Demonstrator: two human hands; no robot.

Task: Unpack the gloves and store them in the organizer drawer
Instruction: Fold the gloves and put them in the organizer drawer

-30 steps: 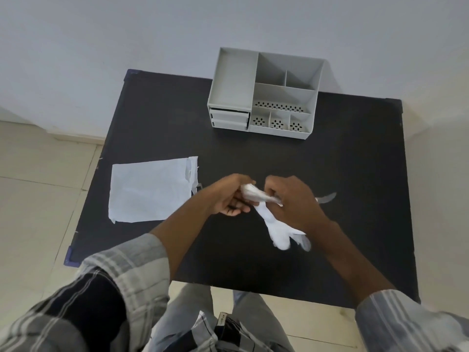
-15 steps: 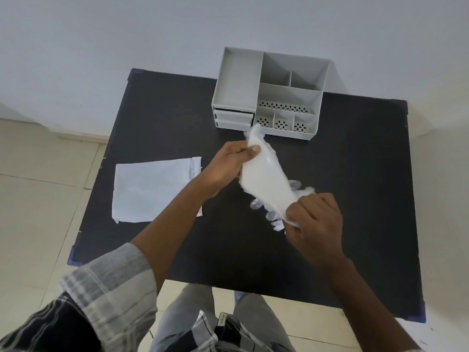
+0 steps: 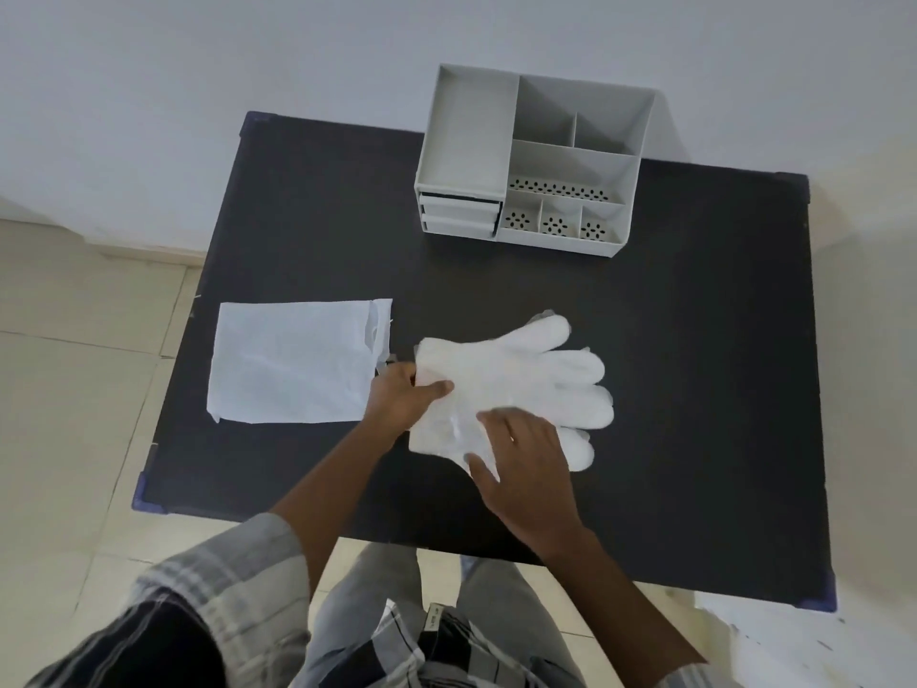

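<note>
Thin translucent white gloves (image 3: 521, 384) lie flat on the black table (image 3: 694, 365), fingers pointing right. My left hand (image 3: 402, 399) pinches the cuff end at their left edge. My right hand (image 3: 521, 469) rests flat with fingers apart on the lower part of the gloves. The grey organizer (image 3: 536, 156) stands at the table's far edge, with small drawers (image 3: 459, 218) shut at its lower left front.
An empty white paper packet (image 3: 293, 362) lies flat on the table's left side, just left of my left hand. A pale wall rises behind the organizer. Tiled floor surrounds the table.
The gloves were bunched between both hands, then lifted and stretched out. Now they lie spread flat on the table, with my right hand pressed open on them.
</note>
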